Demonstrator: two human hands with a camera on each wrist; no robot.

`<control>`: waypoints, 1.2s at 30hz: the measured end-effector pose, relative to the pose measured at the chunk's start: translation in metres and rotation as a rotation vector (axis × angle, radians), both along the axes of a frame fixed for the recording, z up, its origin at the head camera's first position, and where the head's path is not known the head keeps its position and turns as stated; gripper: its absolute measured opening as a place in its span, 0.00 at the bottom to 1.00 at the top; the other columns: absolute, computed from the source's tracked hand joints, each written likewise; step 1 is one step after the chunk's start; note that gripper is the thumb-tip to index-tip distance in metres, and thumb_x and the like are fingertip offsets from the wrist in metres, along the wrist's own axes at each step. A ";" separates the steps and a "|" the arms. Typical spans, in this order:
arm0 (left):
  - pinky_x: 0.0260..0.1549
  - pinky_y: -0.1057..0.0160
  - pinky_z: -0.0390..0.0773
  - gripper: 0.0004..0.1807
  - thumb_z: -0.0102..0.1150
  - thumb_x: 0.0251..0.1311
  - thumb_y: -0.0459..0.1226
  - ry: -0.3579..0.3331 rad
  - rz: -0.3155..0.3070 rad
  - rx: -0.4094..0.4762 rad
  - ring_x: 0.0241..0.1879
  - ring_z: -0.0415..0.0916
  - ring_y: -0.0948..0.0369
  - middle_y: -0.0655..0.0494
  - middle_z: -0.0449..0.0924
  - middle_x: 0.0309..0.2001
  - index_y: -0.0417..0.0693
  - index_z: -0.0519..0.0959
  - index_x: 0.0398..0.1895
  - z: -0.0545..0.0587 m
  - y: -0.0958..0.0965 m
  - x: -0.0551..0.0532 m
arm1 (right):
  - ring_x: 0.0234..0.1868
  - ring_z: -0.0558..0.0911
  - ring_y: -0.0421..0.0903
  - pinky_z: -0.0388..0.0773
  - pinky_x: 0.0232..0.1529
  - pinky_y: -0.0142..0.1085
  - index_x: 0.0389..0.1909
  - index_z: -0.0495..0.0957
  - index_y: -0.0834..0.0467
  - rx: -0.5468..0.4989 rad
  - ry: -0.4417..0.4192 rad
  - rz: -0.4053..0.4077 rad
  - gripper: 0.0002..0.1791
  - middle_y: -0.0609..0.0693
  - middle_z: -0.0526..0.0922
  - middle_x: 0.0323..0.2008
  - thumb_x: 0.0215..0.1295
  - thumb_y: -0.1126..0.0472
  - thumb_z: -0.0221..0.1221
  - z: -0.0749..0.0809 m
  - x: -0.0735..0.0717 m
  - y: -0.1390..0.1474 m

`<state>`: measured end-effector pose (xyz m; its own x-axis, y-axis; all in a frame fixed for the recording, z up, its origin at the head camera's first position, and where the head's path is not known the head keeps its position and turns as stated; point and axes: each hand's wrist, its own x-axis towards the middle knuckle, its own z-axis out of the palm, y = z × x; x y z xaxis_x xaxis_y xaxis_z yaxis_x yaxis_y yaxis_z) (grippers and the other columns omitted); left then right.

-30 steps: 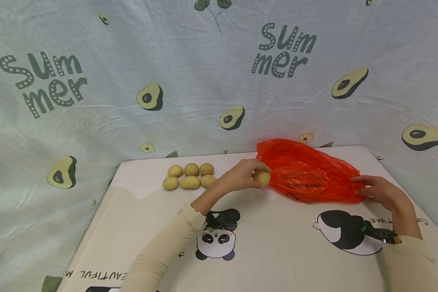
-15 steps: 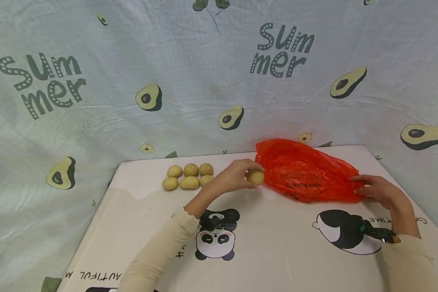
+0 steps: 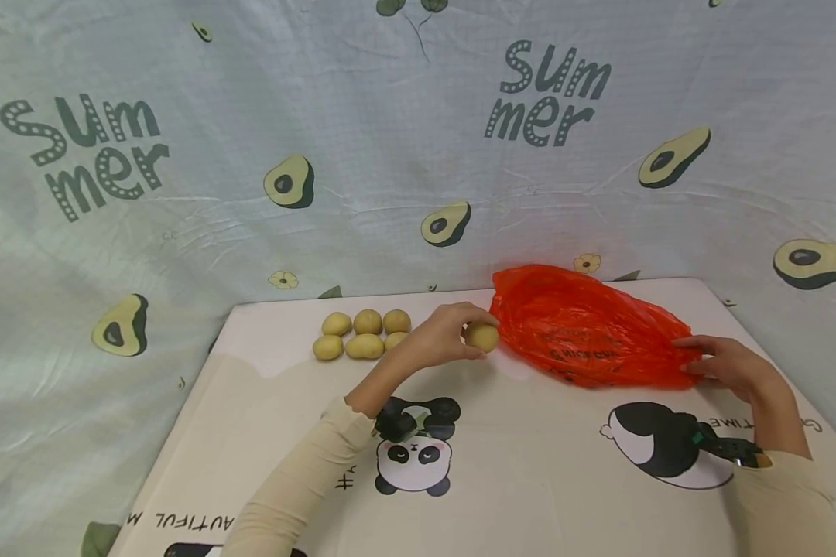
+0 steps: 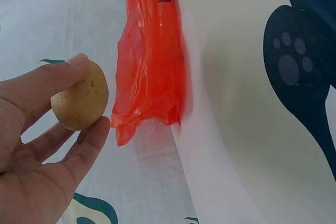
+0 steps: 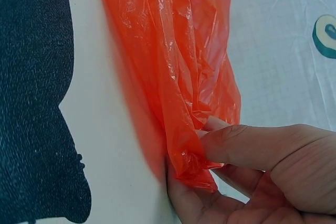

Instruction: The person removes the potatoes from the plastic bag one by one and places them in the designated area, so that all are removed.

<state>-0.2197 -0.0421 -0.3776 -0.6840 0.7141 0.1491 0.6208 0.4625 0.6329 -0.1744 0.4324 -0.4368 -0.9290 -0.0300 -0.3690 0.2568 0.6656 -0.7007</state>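
Observation:
Between the thumb and fingers of my left hand [image 3: 449, 338] is a round, yellowish potato [image 3: 482, 336], held just left of the red plastic bag [image 3: 585, 333]. In the left wrist view the potato [image 4: 81, 98] is apart from the bag [image 4: 155, 51], with small brown specks on its skin. My right hand [image 3: 731, 363] grips the bag's right end. The right wrist view shows thumb and fingers pinching the gathered plastic [image 5: 194, 166]. The bag lies on its side, crumpled, with dark print on its front; its inside is hidden.
Several potatoes [image 3: 365, 346] lie in two rows at the table's back left, the nearest partly behind my left forearm. The table [image 3: 529, 464] has a pale cover with panda prints. A patterned cloth [image 3: 362, 116] hangs right behind its back edge.
My left hand has drawn a little to the left with the potato, away from the bag's left end. My right hand keeps its grip on the bag.

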 end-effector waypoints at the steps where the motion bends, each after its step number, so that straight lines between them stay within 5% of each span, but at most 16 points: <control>1: 0.46 0.67 0.80 0.26 0.75 0.54 0.30 -0.001 0.004 -0.002 0.49 0.75 0.56 0.51 0.82 0.53 0.41 0.82 0.58 0.001 -0.001 0.000 | 0.61 0.65 0.75 0.84 0.51 0.49 0.72 0.53 0.76 0.000 0.003 0.000 0.36 0.81 0.54 0.66 0.70 0.70 0.57 0.000 0.000 0.000; 36: 0.52 0.62 0.81 0.25 0.76 0.53 0.31 0.019 0.088 0.033 0.51 0.78 0.57 0.52 0.84 0.54 0.42 0.82 0.57 -0.007 -0.038 0.005 | 0.60 0.66 0.75 0.84 0.50 0.49 0.71 0.54 0.77 0.004 0.025 0.000 0.34 0.81 0.54 0.66 0.70 0.70 0.57 0.000 0.002 -0.002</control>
